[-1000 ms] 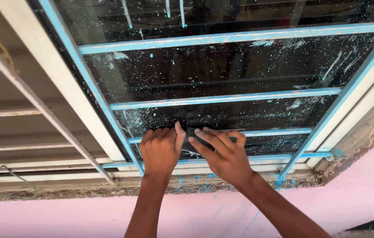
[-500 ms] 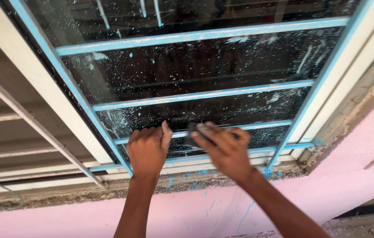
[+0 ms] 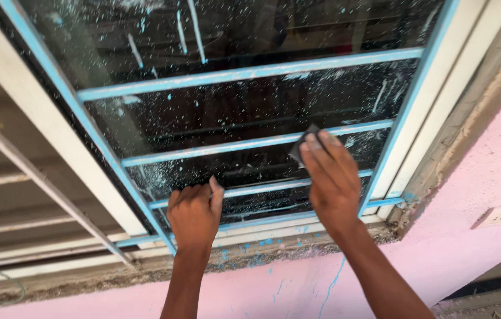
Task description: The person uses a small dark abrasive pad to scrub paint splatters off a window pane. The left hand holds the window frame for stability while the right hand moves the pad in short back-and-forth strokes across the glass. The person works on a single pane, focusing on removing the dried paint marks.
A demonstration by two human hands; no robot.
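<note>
Sandpaper (image 3: 305, 143), a small dark sheet, lay pressed flat against the middle blue bar (image 3: 227, 146) of the window grille, near its right end. The right hand (image 3: 331, 177) covered most of it, fingers (image 3: 321, 155) extended and close together, bearing on the sheet rather than pinching it; only the upper left corner showed. Whether the thumb gripped an edge behind could not be told.

The left hand (image 3: 194, 214) was curled over the lower bar (image 3: 262, 189), fingers wrapped round it and closed, apparently for support.

Handling judgement: the sheet appeared thin, light and pliable, likely to fold round the narrow bar under finger pressure. Its grit face would probably resist slipping; its plain back might slide under the fingertips. Best hold seemed to be flat fingers on the back with the thumb trapping one edge.

Glass (image 3: 250, 100) behind the bars was dark and speckled with pale blue paint. It looked rigid yet fragile, and close behind the bars. Pink wall (image 3: 487, 171) lay below and to the right.
</note>
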